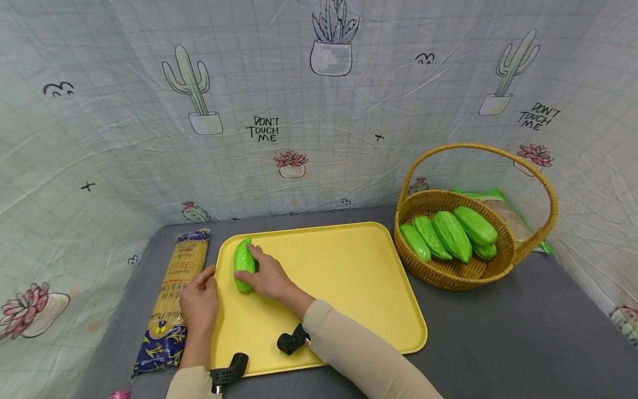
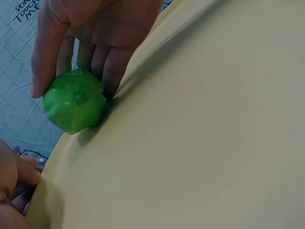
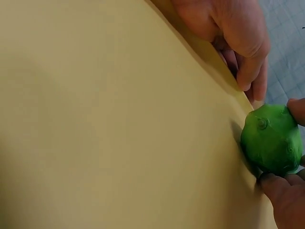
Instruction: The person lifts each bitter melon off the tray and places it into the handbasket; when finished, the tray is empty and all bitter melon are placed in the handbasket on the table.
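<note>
A glossy green bitter melon (image 1: pixel 243 264) stands lengthwise in the upper left part of a yellow tray (image 1: pixel 339 288). My right hand (image 1: pixel 269 275) grips it from the right, thumb on the near side and fingers toward the far end. Its stem end with a small nub faces the camera in the left wrist view, where the bitter melon (image 2: pixel 75 102) sits close to the rim. My left hand (image 1: pixel 199 302) holds the tray's left rim, with its fingertips partly hidden behind the edge in the right wrist view.
Left of the tray lies a long pack of spaghetti (image 1: pixel 171 299). At the right stands a wicker basket (image 1: pixel 451 282) with a tall handle and several green bitter melons (image 1: pixel 451 235). Behind it lies a green-edged bag (image 1: pixel 503 208). A patterned cloth (image 1: pixel 239 183) hangs behind the grey table.
</note>
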Demonstrator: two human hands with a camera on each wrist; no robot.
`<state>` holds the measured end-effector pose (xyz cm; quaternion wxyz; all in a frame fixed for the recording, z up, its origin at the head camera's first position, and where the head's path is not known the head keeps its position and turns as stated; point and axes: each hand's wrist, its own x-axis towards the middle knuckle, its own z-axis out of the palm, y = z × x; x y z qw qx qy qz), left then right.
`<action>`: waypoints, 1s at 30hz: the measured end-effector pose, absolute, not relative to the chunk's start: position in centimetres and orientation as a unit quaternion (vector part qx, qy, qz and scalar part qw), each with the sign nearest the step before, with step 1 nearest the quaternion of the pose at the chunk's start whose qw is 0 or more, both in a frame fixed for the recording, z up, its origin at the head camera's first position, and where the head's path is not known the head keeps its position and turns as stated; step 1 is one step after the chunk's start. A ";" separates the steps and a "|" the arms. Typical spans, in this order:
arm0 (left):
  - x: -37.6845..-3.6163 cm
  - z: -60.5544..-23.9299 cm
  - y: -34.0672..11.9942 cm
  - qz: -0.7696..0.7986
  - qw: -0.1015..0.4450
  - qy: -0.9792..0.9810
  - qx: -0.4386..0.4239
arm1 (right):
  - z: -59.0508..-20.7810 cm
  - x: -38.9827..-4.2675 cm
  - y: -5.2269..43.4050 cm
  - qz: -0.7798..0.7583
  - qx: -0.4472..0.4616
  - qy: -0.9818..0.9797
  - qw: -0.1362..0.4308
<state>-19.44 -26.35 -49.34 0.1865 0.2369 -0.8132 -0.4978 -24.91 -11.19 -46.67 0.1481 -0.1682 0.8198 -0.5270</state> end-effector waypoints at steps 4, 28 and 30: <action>-19.5 -49.3 -26.3 -0.499 0.186 -0.812 0.238 | -46.8 -24.9 -11.2 -0.527 -0.171 0.819 0.148; -19.4 -49.2 -26.2 -0.498 0.187 -0.811 0.243 | -46.6 -24.7 -10.9 -0.519 -0.175 0.823 0.154; -19.5 -49.2 -26.2 -0.496 0.188 -0.812 0.244 | -46.5 -24.7 -10.8 -0.519 -0.174 0.822 0.155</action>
